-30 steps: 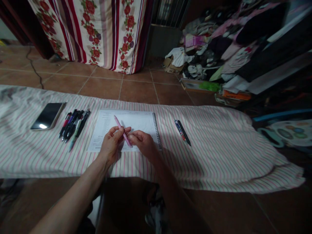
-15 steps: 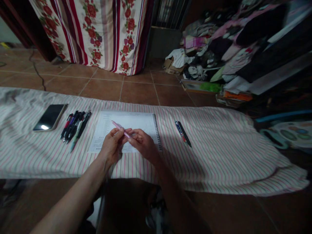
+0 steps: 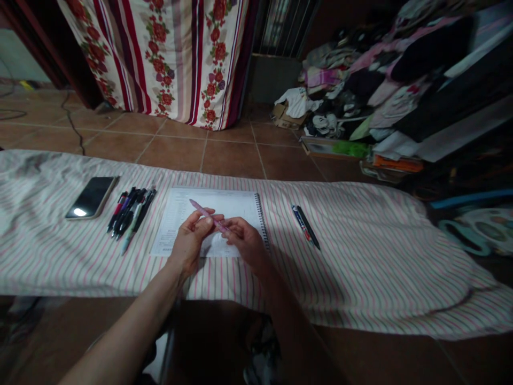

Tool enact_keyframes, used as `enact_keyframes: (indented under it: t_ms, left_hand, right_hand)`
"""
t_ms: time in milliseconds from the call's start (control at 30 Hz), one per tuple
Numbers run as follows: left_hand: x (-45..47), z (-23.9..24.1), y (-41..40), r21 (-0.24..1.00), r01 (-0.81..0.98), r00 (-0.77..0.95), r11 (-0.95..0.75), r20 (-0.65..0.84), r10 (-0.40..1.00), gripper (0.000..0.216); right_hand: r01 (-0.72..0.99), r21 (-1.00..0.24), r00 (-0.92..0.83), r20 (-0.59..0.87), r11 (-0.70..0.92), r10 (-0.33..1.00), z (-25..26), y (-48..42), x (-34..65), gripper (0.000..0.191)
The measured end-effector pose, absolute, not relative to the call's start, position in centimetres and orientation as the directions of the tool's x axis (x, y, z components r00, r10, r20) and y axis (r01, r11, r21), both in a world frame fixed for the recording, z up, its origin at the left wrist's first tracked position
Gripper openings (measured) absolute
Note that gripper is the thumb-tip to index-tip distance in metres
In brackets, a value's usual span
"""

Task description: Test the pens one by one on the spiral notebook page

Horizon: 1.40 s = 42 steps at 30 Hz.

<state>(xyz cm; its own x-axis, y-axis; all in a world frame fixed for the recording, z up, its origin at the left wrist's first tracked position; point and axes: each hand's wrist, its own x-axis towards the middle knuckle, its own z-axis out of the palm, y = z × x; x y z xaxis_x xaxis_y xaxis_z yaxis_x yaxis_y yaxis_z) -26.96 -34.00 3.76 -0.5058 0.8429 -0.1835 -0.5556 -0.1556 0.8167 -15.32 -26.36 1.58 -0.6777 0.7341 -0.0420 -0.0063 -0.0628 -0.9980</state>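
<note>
Both hands meet over a spiral notebook [image 3: 236,206] that lies open on a striped cloth [image 3: 360,256]. My left hand [image 3: 189,241] pinches the barrel of a pink pen [image 3: 202,212], which points up and to the left. My right hand [image 3: 247,244] closes its fingertips on the pen's lower end. A row of several pens [image 3: 130,215] lies left of the notebook. Two more pens [image 3: 305,233] lie to its right.
A dark phone [image 3: 91,197] rests on the cloth at the far left. Behind the cloth is brown tiled floor [image 3: 228,152], a floral striped curtain [image 3: 176,59] and a heap of clothes and boxes [image 3: 360,91] at the back right.
The pink pen has tilted from nearly upright to lying flatter, its tip swinging left. Both hands kept hold of it. The view has drifted slightly.
</note>
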Motion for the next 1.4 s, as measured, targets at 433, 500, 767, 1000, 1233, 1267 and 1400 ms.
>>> enact_keyframes:
  t_ms: [433, 500, 767, 1000, 1233, 1267, 1400]
  left_hand:
    - [-26.3, 4.4, -34.4, 0.866, -0.46, -0.519, -0.195, -0.085, 0.851, 0.011]
    - [-26.6, 4.2, -34.3, 0.79, -0.575, -0.534, -0.21, -0.169, 0.828, 0.009]
    - [-27.8, 4.1, -33.9, 0.521, -0.83, -0.467, -0.2, -0.451, 0.761, 0.018]
    - [-28.0, 4.1, -33.9, 0.456, -0.861, -0.442, -0.224, -0.454, 0.774, 0.016]
    - [-27.8, 4.3, -34.2, 0.513, -0.826, -0.472, -0.235, -0.4, 0.785, 0.011]
    - [-27.8, 4.3, -34.3, 0.52, -0.82, -0.479, -0.239, -0.396, 0.783, 0.012]
    - [-27.7, 4.1, -34.4, 0.523, -0.816, -0.49, -0.247, -0.398, 0.776, 0.013]
  right_hand:
    - [0.011, -1.0, -0.597, 0.009, 0.019, 0.802, 1.4, -25.9, -15.2, 0.017]
    - [-0.012, -1.0, -0.601, -0.011, -0.023, 0.799, 1.7, -26.0, -15.2, 0.019]
    - [-0.264, -0.917, -0.7, -0.031, -0.299, 0.713, 3.1, -27.7, -15.9, 0.03]
    - [-0.331, -0.843, -0.735, -0.052, -0.424, 0.676, 3.9, -28.2, -16.4, 0.033]
    - [-0.368, -0.878, -0.607, -0.023, -0.307, 0.794, 2.6, -28.6, -17.1, 0.023]
    - [-0.377, -0.879, -0.592, -0.013, -0.292, 0.806, 2.4, -28.7, -17.2, 0.021]
    - [-0.393, -0.865, -0.583, -0.027, -0.311, 0.812, 2.4, -28.9, -17.3, 0.019]
